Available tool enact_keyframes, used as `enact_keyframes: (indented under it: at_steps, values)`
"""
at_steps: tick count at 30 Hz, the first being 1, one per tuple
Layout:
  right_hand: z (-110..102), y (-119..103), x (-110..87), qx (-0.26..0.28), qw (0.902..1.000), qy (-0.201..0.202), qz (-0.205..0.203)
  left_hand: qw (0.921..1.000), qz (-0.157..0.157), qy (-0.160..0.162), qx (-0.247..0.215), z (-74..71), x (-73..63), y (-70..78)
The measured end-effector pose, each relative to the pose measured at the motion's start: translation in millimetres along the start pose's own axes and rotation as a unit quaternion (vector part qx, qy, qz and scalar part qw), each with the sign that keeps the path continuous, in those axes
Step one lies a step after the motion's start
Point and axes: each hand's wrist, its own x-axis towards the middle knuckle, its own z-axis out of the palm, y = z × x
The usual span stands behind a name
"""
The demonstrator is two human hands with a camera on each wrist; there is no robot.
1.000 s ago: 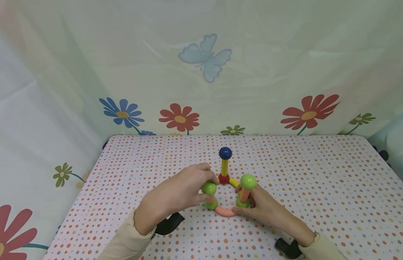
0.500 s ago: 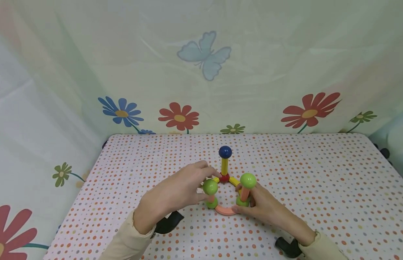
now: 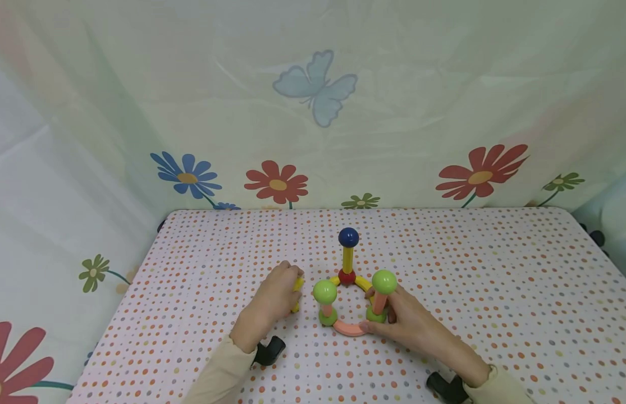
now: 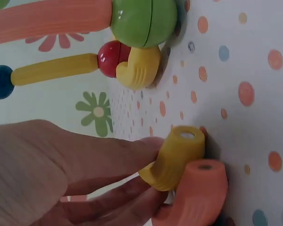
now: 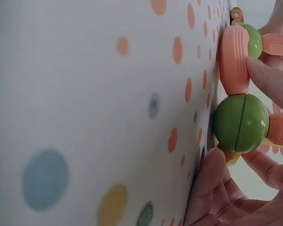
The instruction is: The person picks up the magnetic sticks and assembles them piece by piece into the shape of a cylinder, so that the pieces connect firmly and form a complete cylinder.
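Note:
A ring of magnetic balls and curved sticks stands on the table, with a pink curved stick (image 3: 349,329) at its front. Upright sticks rise from it: two pink ones topped with green balls (image 3: 325,292), and a yellow one under a blue ball (image 3: 348,237) on a red ball (image 3: 347,276). To the ring's left, my left hand (image 3: 272,297) pinches a yellow curved stick (image 4: 181,157) beside a loose pink curved stick (image 4: 203,195). My right hand (image 3: 411,322) holds the ring's right side, thumb on its pink curved stick, fingers curled near the green base ball (image 5: 240,123).
A dotted cloth (image 3: 494,280) covers the table. Behind it hangs a flowered curtain (image 3: 403,101). Black wrist devices (image 3: 269,350) sit below both hands.
My left hand has moved left, away from the left green-topped stick and the red ball, and now grips a yellow curved stick. My right hand keeps its place on the ring.

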Motion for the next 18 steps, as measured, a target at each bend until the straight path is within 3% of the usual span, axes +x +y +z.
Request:
enact_keyframes:
  at_steps: [5, 8, 10, 15, 18]
  values:
    - [-13.1, 3.7, -3.0, 0.03, 0.9989, -0.035, 0.001, 0.9997, -0.009, 0.018, 0.016, 5.7, 0.1, 7.8]
    - [-36.9, 6.1, -1.6, 0.027, 0.9982, -0.052, 0.013, 0.9996, -0.012, 0.019, 0.014, 7.3, 1.0, 8.5]
    - [-54.7, 4.5, 3.0, 0.002, 0.9994, -0.034, -0.001, 0.9996, -0.007, 0.028, -0.005, 8.5, 2.6, 5.6]
    - [-88.5, -24.8, 25.3, -0.028, 0.9949, 0.035, -0.091, 0.9949, -0.004, 0.039, -0.092, 4.1, 9.5, -2.5]
    - [-97.7, -47.6, 42.4, -0.024, 0.9889, 0.03, -0.143, 0.9883, -0.013, 0.029, -0.149, -6.8, 17.2, -3.5]
